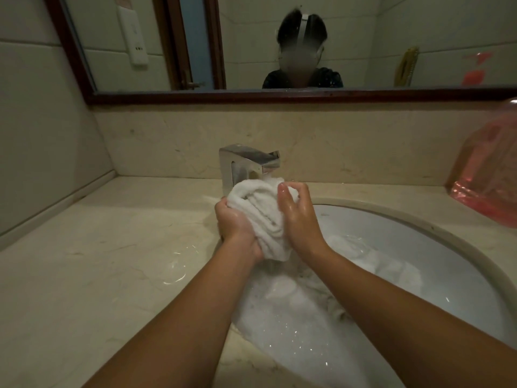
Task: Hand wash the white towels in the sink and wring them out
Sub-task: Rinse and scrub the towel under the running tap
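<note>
A bunched wet white towel (261, 211) is held up above the left part of the sink (436, 247), just under the chrome faucet (246, 163). My left hand (236, 225) grips its left side with curled fingers. My right hand (298, 214) wraps round its right side, fingers curled over the top. More white towels (363, 264) lie sunk in soapy water in the basin, partly hidden by my forearms.
A marble counter (112, 261) surrounds the sink, wet beside the basin's left rim. A pink plastic bag (492, 175) sits at the right back corner. A framed mirror (251, 46) hangs above the backsplash. A tiled wall closes the left side.
</note>
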`<state>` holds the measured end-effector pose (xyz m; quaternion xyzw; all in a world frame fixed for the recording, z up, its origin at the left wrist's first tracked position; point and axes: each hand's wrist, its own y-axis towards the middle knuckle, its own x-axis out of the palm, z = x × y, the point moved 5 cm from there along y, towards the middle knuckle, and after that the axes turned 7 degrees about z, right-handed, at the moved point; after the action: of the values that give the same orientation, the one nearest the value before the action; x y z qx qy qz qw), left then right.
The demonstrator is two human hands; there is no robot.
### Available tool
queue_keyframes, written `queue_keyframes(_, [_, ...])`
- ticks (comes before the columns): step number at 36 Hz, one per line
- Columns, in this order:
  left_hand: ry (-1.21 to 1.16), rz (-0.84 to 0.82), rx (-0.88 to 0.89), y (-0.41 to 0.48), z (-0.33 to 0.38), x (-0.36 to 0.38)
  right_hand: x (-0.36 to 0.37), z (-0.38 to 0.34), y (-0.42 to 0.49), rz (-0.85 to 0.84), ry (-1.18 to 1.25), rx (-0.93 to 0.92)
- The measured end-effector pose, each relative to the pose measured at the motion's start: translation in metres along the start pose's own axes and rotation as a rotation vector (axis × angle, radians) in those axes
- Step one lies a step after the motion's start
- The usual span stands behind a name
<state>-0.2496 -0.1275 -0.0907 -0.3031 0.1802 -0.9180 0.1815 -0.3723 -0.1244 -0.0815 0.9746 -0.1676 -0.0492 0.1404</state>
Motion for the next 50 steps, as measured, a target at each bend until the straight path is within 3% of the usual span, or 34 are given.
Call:
queue_keyframes(3, [-0.023,0.006,0.024,0.007,-0.001,-0.001,0.001,0.0,-0.001,0.01,0.114,0.072])
queue_keyframes(15, [0.06,-0.07,0.041,0.021,-0.009,0.005,0.007,0.001,-0.002,0.083,0.129,0.087])
queue_keyframes(21, [0.28,-0.052,0.315,-0.004,0.007,0.013,0.008,-0.002,0.0,0.11,0.12,0.007])
queue_keyframes(26, [0.375,-0.086,0.379,-0.01,0.005,0.018,0.004,-0.007,0.001,0.117,0.144,0.096])
queue_keyframes(33, [0.356,-0.033,0.292,-0.006,-0.001,0.016,0.004,-0.004,0.0,0.127,-0.145,0.061])
queue_keyframes(42, [0.349,-0.01,0.187,0.003,-0.002,0.014,0.008,0.0,-0.003,0.176,0.017,0.075])
queue_keyframes(50, [0.333,-0.006,0.17,0.007,-0.004,0.019,0.006,0.004,0.005,0.209,-0.007,0.105])
